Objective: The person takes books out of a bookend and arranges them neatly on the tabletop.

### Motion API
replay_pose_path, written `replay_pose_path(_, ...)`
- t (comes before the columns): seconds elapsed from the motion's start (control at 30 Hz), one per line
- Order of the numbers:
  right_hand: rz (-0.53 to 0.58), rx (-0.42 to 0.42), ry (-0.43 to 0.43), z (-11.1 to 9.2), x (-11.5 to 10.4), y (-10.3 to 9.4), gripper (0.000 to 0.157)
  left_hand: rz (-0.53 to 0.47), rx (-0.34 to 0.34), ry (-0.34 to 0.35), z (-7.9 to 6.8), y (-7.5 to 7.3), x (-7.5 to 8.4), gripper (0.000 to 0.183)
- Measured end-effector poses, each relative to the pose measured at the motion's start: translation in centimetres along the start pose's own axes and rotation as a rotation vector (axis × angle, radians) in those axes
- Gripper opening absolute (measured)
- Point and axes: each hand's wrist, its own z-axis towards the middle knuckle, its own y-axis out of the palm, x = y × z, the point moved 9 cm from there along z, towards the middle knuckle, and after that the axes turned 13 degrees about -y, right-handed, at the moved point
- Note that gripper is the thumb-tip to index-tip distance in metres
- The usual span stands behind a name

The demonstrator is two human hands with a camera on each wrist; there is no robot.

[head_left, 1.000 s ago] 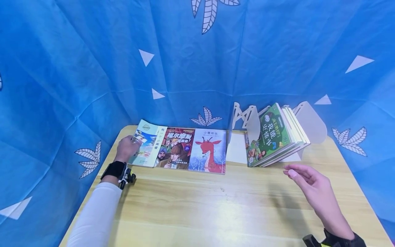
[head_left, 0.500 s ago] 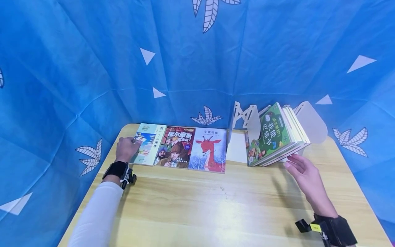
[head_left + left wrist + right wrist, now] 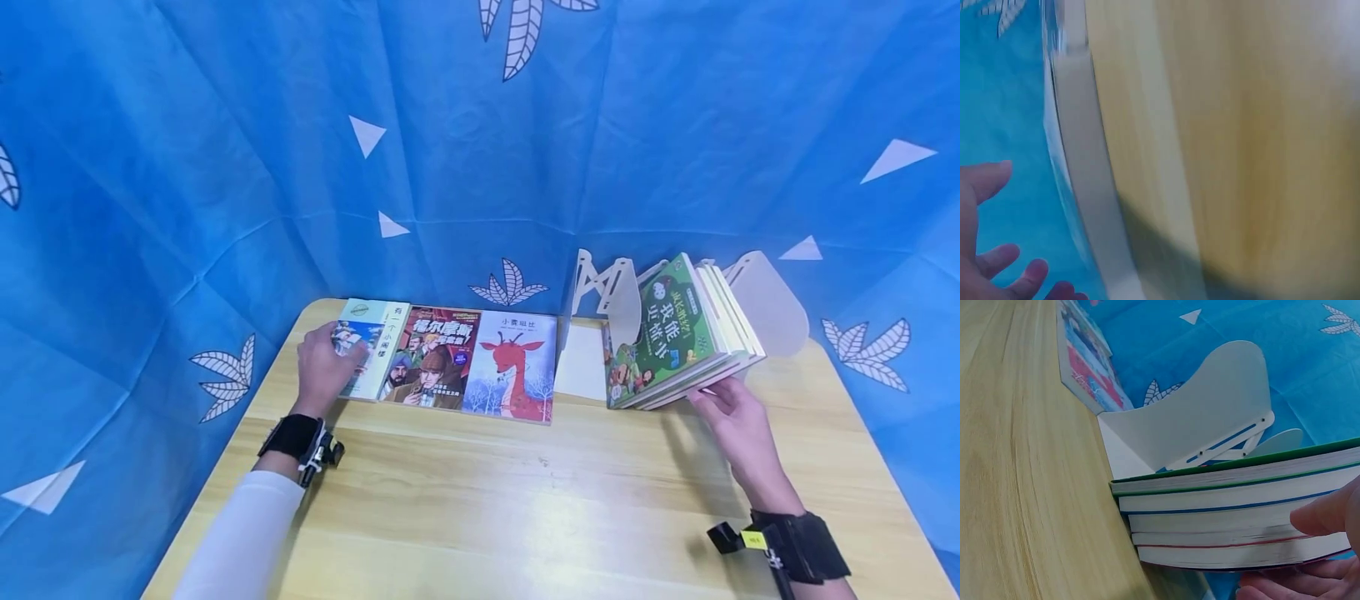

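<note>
My left hand (image 3: 324, 367) is above the left side of a pale mint-green book (image 3: 386, 342), covering part of its cover. In the left wrist view its fingers are apart and hold nothing. My right hand (image 3: 738, 433) holds the lower outer edge of a leaning stack of books (image 3: 1241, 519). Its thumb (image 3: 1319, 515) lies against the page edges, and its other fingers go under the last cover. In front of that stack is a green book (image 3: 663, 333), tilted in a white expandable bookend (image 3: 624, 304).
A red detective-cover book (image 3: 431, 358) and a red deer book (image 3: 512, 367) lie flat beside the mint-green one, left of the bookend. Behind the wooden table (image 3: 480, 508) hangs a blue curtain (image 3: 465, 125).
The mint-green book, earlier skewed at the left, now lies straight in the row, and my left hand has let go of it. My right hand has moved forward and left onto the leaning books.
</note>
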Motion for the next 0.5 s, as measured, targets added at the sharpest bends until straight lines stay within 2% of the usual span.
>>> replay_pose_path(0.33,0.019,-0.006,-0.05,1.1,-0.3,0.8,0.057,0.012,-0.032,0.247,-4.7,0.3,5.7,0.078)
replay_pose_path(0.5,0.098,-0.023,-0.084,1.6,-0.4,1.3,0.059,0.01,-0.065,0.341,-7.6,-0.1,8.0,0.078)
